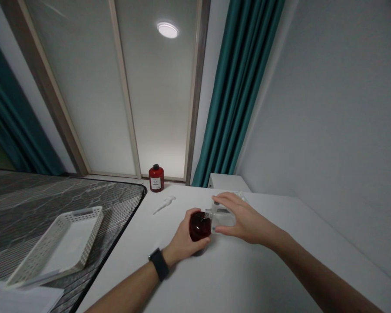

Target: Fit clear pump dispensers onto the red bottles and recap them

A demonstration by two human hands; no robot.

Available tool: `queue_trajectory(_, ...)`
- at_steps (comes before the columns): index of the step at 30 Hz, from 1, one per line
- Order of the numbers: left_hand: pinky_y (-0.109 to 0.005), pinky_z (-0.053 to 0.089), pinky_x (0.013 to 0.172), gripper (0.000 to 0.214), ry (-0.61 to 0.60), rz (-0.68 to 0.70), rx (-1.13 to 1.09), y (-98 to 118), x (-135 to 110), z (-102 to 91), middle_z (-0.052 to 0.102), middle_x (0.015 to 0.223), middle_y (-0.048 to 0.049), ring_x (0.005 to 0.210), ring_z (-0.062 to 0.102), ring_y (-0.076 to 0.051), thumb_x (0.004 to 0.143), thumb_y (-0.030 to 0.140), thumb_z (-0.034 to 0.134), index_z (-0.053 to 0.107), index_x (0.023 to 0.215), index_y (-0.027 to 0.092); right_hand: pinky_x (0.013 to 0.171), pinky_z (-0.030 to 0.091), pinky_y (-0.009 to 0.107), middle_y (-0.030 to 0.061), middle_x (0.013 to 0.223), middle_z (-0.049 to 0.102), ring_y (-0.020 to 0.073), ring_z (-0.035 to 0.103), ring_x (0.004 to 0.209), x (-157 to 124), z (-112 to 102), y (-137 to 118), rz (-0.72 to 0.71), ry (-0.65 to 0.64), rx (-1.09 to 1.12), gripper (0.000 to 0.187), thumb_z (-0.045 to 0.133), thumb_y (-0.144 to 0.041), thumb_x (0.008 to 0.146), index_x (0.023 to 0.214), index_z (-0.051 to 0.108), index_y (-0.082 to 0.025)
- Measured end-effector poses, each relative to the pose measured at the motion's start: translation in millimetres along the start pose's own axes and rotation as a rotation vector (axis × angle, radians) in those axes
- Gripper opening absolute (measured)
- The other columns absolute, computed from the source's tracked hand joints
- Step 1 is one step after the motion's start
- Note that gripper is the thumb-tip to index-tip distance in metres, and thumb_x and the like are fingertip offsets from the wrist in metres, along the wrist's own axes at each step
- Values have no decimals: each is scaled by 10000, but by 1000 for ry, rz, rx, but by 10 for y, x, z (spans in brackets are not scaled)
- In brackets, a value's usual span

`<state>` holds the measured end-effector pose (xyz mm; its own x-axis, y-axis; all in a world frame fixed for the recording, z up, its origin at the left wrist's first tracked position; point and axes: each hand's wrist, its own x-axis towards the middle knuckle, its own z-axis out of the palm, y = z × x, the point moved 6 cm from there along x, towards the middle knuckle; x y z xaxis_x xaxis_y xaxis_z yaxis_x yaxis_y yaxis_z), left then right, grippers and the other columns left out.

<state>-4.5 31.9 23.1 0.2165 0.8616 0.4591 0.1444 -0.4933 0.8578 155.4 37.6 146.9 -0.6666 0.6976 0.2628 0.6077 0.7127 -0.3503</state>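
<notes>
My left hand, with a dark watch on its wrist, is closed around a dark red bottle over the white table. My right hand grips a clear bottle tipped on its side. The clear bottle's neck meets the top of the red bottle. Whether liquid runs between them is too small to see. Beyond my left hand lies a white pump head with a thin tube, flat on the table.
Another red bottle with a black cap and white label stands at the table's far edge. At left, a white perforated basket and white papers rest on a grey patterned surface. Behind my right hand is a partly hidden clear item.
</notes>
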Motion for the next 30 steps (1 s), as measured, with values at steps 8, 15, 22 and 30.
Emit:
queue_trajectory(8, -449, 443, 1000, 723, 10, -15, -21, -19, 1, -1, 535, 1234, -101, 1117, 561, -279, 713, 327, 770, 382, 1310, 201, 1117, 419, 497, 148, 1365, 561, 303, 508, 1290, 18, -20, -45, -3, -13, -5, 725, 804, -317, 755, 1407, 509, -198)
queue_trajectory(15, -442, 445, 993, 721, 22, -10, -28, -14, -3, 5, 537, 1229, -94, 1112, 561, -273, 716, 315, 775, 381, 1310, 208, 1112, 424, 500, 147, 1362, 560, 300, 508, 1290, 33, -20, -46, -18, -17, -15, 726, 801, -325, 760, 1410, 504, -197)
queue_trajectory(22, -443, 431, 1011, 719, 37, 0, -43, -13, 2, 3, 530, 1239, -93, 1136, 552, -275, 731, 346, 768, 372, 1316, 213, 1103, 438, 497, 144, 1355, 561, 297, 512, 1289, 51, -40, -69, -38, -15, -22, 723, 800, -326, 763, 1411, 502, -203)
queue_trajectory(30, -450, 443, 1001, 717, 72, 2, -32, 9, 3, -15, 528, 1226, -99, 1113, 560, -278, 725, 335, 762, 374, 1314, 205, 1106, 435, 491, 143, 1348, 566, 292, 513, 1285, 79, -61, -118, -56, -15, -39, 706, 802, -318, 764, 1395, 512, -190)
